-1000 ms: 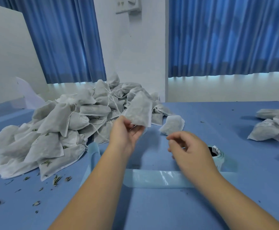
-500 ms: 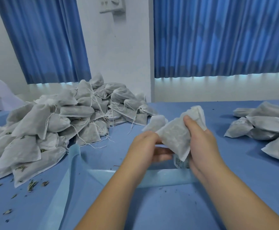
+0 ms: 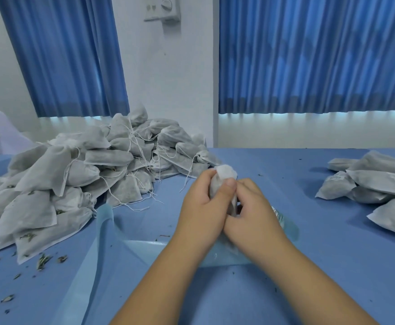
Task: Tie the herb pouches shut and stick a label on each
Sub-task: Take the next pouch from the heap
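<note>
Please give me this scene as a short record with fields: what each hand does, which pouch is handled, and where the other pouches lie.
Hands: left hand and right hand both grip one pouch
Left side: large pile of pouches, many with loose strings
Right side: smaller pile of pouches, lying flat
Under the hands: pale blue strip on the table
Debris: herb bits beside the large pile

The big heap (image 3: 79, 174) of pouches walls off the table's (image 3: 285, 165) left side, front to back. Loose strings (image 3: 130, 206) trail from the heap's right foot; a translucent blue strip (image 3: 106, 219) curls up just in front of it. Right of the heap, bare blue surface runs wide open to a smaller pile (image 3: 367, 184) far right. Herb crumbs (image 3: 42, 262) scatter along the heap's near edge.
</note>
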The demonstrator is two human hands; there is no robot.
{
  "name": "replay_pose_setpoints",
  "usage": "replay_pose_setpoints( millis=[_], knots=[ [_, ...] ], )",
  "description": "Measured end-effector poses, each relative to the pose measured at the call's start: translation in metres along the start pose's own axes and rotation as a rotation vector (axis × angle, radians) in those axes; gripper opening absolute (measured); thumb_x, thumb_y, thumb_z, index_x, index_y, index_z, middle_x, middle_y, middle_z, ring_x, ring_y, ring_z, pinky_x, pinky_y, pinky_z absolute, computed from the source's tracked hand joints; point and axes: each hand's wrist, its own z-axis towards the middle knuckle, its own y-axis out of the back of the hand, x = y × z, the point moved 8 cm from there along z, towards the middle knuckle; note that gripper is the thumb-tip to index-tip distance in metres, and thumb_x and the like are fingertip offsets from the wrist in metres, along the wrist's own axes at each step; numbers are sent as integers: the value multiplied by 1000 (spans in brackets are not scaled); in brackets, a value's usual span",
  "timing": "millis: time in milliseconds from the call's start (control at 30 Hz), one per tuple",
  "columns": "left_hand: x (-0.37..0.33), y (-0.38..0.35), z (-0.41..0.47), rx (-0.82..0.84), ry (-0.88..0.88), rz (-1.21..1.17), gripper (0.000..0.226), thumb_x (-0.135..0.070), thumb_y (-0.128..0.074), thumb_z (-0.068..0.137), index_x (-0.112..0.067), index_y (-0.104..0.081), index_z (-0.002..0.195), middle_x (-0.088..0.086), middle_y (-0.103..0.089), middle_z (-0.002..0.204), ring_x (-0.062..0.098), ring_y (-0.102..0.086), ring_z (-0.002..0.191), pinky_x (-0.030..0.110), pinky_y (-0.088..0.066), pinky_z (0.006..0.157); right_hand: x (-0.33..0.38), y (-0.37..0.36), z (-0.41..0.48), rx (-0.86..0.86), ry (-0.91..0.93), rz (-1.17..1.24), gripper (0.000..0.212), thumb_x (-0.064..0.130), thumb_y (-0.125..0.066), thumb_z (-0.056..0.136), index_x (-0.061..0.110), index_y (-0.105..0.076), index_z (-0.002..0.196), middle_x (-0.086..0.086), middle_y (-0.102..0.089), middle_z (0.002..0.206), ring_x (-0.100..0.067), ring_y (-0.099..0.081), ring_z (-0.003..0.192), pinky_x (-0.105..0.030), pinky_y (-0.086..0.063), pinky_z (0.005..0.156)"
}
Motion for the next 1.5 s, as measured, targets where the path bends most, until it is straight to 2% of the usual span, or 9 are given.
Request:
replay_pose_setpoints(
  millis=[133, 233, 533, 733, 933, 1133, 1267, 1367, 1500],
  knots=[
    [4, 11, 3, -61, 69, -160, 14, -20, -54, 93, -20, -67, 90, -6, -72, 84, 18, -67, 82, 35, -53, 76, 1, 1, 0, 31, -45, 249, 15, 25, -68, 80, 38, -66, 88, 10, -61, 95, -3, -59, 80, -15, -48, 70],
    [0, 12, 2, -37, 96, -279, 24, -9, -49, 96, -18, -71, 89, 0, -73, 84, 14, -67, 77, 22, -54, 67, 1, 14, 3, -68, -91, 386, 20, 20, -71, 85, 28, -68, 103, 3, -66, 103, -10, -62, 82, -24, -51, 77],
    [7, -8, -5, 273, 306, -374, 58, -69, -41, 82, -24, -77, 77, -3, -72, 73, 6, -63, 58, 18, -46, 52, -8, 33, 2, -84, -186, 474, 20, 20, -63, 90, 29, -65, 107, 4, -68, 104, -18, -66, 82, -24, -52, 70],
    [11, -28, -18, 539, 473, -505, 63, -71, -48, 83, -14, -73, 93, 5, -58, 68, 15, -49, 51, 21, -38, 47, -14, 33, -9, 134, -155, 346, 35, 19, -64, 91, 30, -61, 124, 14, -69, 93, -7, -65, 80, -35, -51, 83],
    [10, -40, -41, 822, 544, -421, 102, -71, -65, 72, 20, -46, 113, 14, -52, 71, 18, -38, 52, 20, -34, 43, -2, 19, -23, 360, -129, 276, 15, 28, -60, 93, 23, -67, 80, 7, -59, 55, -9, -54, 56, -23, -45, 59],
    [13, -34, -52, 951, 587, -301, 59, -65, -63, 75, -11, -69, 97, 11, -61, 64, 16, -51, 46, 20, -42, 45, -3, 35, -29, 393, -74, -13, 18, 34, -68, 84, 23, -65, 70, 9, -52, 54, -9, -44, 54, -27, -41, 55],
    [15, -27, -47, 926, 508, -116, 84, -83, -55, 70, -6, -69, 101, -2, -59, 58, 9, -53, 50, 17, -43, 51, -4, 49, -28, 372, -83, -115, 17, 33, -73, 75, 25, -66, 62, 10, -55, 51, -3, -42, 48, -17, -36, 49],
    [15, -24, -41, 897, 424, 121, 66, -72, -41, 82, -16, -74, 93, -19, -62, 57, -3, -56, 52, 9, -42, 53, -8, 66, -20, 284, -100, -38, 18, 30, -76, 78, 18, -67, 67, 7, -52, 51, -6, -46, 49, -16, -38, 49],
    [26, -22, -40, 854, 444, 404, 42, -60, -58, 75, -22, -77, 70, -9, -67, 61, 5, -58, 55, 13, -43, 58, -14, 82, -17, 232, -149, 188, 30, 31, -74, 80, 11, -63, 60, -4, -50, 54, -12, -43, 51, -17, -38, 49]
  ],
)
